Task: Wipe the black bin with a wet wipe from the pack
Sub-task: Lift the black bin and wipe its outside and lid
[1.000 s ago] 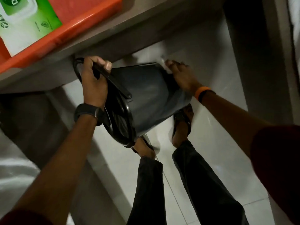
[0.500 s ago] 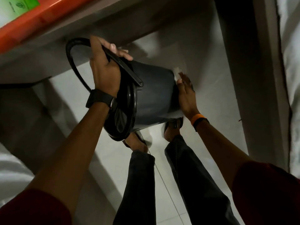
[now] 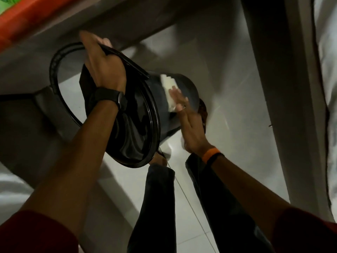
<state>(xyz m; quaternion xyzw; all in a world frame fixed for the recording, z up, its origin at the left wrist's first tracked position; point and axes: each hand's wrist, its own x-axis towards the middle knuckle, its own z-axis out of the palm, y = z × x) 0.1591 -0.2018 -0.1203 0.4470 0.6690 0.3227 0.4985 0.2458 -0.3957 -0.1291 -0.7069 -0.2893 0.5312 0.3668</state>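
Observation:
The black bin (image 3: 187, 88) hangs tipped on its side in mid-air, its open mouth turned toward me and a dark liner inside. My left hand (image 3: 102, 68) grips its rim and the thin black handle at the top. My right hand (image 3: 189, 123) lies flat against the bin's outer wall, pressing a white wet wipe (image 3: 168, 92) onto it; part of the wipe shows above my fingers. The green wipe pack (image 3: 7, 2) peeks in at the top left corner, inside the orange tray (image 3: 27, 21).
The orange tray rests on a grey tabletop whose edge (image 3: 109, 21) runs just above the bin. A table leg (image 3: 269, 88) stands to the right. My legs and sandalled feet stand on white floor tiles (image 3: 237, 143) under the bin. Pale fabric lies at both sides.
The bin has turned so its mouth faces me more. My right hand has slid with the wipe from the bin's base end along the side wall toward the rim.

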